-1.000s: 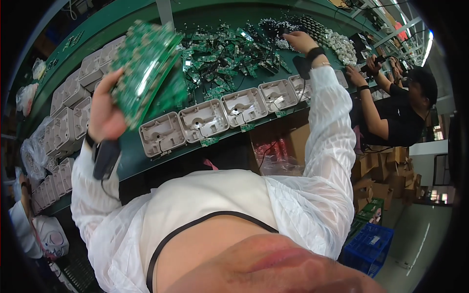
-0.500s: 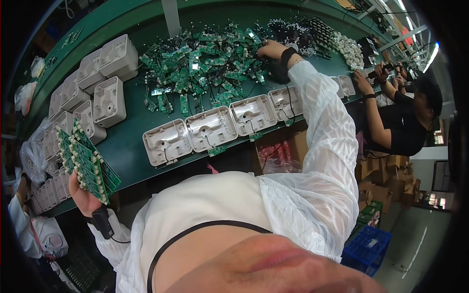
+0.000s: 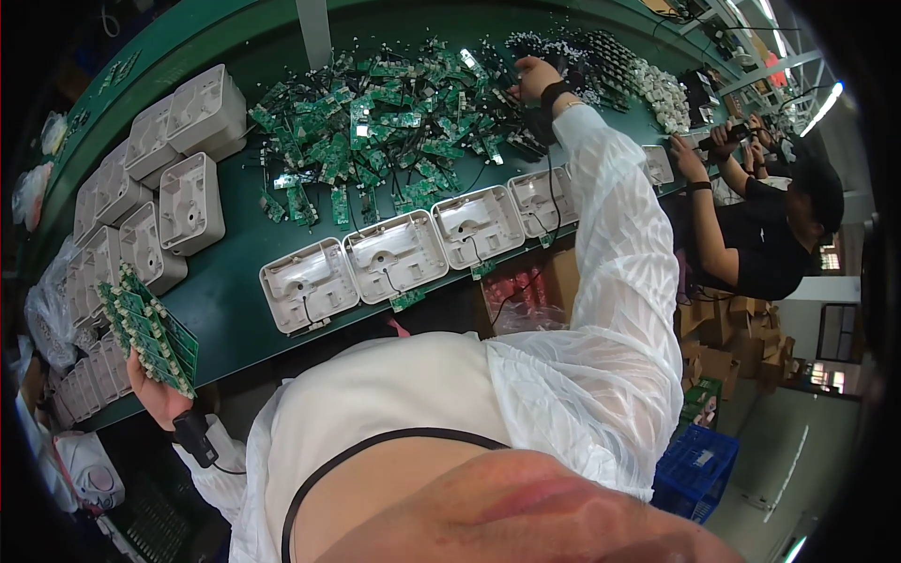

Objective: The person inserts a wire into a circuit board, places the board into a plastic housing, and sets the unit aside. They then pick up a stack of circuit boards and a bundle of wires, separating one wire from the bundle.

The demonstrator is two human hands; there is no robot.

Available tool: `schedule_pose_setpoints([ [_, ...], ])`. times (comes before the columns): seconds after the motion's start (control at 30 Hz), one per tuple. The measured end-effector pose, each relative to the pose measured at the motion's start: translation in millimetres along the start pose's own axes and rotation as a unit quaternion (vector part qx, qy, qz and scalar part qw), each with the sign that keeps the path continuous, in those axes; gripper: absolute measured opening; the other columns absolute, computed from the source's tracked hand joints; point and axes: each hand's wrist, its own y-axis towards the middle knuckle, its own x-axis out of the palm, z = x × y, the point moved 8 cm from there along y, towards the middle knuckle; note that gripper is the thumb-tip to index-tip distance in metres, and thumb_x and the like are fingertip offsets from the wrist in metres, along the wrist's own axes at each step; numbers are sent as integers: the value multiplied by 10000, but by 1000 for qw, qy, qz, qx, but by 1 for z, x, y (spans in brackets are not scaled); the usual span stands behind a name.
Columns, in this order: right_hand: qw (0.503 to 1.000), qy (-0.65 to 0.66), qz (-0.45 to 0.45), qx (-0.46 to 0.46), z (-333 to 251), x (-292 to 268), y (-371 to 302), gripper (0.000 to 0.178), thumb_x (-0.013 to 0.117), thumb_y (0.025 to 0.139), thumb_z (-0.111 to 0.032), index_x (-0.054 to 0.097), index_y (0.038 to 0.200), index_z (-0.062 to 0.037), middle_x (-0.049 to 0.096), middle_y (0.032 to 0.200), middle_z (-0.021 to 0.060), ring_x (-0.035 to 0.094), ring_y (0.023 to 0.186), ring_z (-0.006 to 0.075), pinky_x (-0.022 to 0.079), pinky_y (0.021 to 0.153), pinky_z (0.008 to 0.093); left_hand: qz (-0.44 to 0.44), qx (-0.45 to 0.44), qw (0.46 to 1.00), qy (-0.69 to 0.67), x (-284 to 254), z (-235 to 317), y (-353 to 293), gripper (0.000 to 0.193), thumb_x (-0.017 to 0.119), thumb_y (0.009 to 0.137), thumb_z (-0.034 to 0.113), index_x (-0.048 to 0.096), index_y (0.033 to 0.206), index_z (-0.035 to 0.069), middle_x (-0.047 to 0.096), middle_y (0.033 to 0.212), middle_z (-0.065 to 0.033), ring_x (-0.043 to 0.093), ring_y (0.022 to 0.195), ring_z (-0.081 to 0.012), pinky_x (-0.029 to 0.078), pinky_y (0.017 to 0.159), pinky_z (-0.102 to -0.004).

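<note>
My left hand [image 3: 160,394] is closed round the lower edge of a stack of green circuit boards [image 3: 145,328], with white connectors along them. It holds the stack off the left end of the bench. My right hand [image 3: 539,79] is stretched far forward over the right end of a heap of loose green circuit boards [image 3: 375,131] with black wires. Its fingers are bent inward; what they grip is too small to make out. Along the near bench edge lies a row of white plastic housings [image 3: 398,258], with thin black wires and a small green board [image 3: 408,300] hanging at the edge.
Stacked white housings [image 3: 192,202] stand at the left of the green bench [image 3: 230,310]. Black wired parts [image 3: 601,66] and white pieces [image 3: 662,98] lie at the far right. A co-worker in black [image 3: 770,225] works there. A blue crate [image 3: 694,469] is on the floor.
My right hand has lifted and drawn slightly right, away from the board heap. My left hand still holds its stack of boards, a little lower. The whole view has shifted slightly.
</note>
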Motion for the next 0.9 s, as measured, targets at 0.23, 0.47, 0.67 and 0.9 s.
schedule_pose_setpoints([
  [0.23, 884, -455, 83, -68, -50, 19, 3, 589, 808, 785, -390, 675, 1245, -47, 691, 1195, 217, 700, 1054, 339, 569, 918, 387, 32, 18, 999, -9, -14, 3, -11, 353, 556, 1003, 185, 615, 1311, 23, 658, 1323, -147, 645, 1200, -294, 528, 1047, -452],
  [0.47, 894, -445, 14, -40, -38, 20, 34, 674, 769, 759, -463, 673, 1244, -5, 702, 1173, 241, 686, 1092, 361, 547, 952, 430, 38, 23, 999, -17, -18, 3, -12, 352, 561, 997, 178, 615, 1308, 21, 652, 1332, -148, 640, 1208, -296, 523, 1050, -460],
  [0.67, 888, -458, 17, -28, -44, 19, 29, 606, 742, 803, -423, 687, 1220, 12, 691, 1203, 257, 673, 1122, 381, 531, 961, 431, 58, 28, 998, -13, -15, 2, -18, 349, 565, 997, 169, 614, 1309, 22, 654, 1330, -145, 641, 1205, -292, 522, 1051, -456],
  [0.9, 870, -491, 26, -38, -48, 22, 23, 489, 632, 906, -370, 697, 1182, 28, 672, 1223, 280, 662, 1131, 403, 514, 985, 430, 30, 27, 998, -46, -30, 8, -29, 393, 543, 1008, 185, 573, 1359, 12, 624, 1372, -152, 601, 1261, -300, 471, 1103, -467],
])
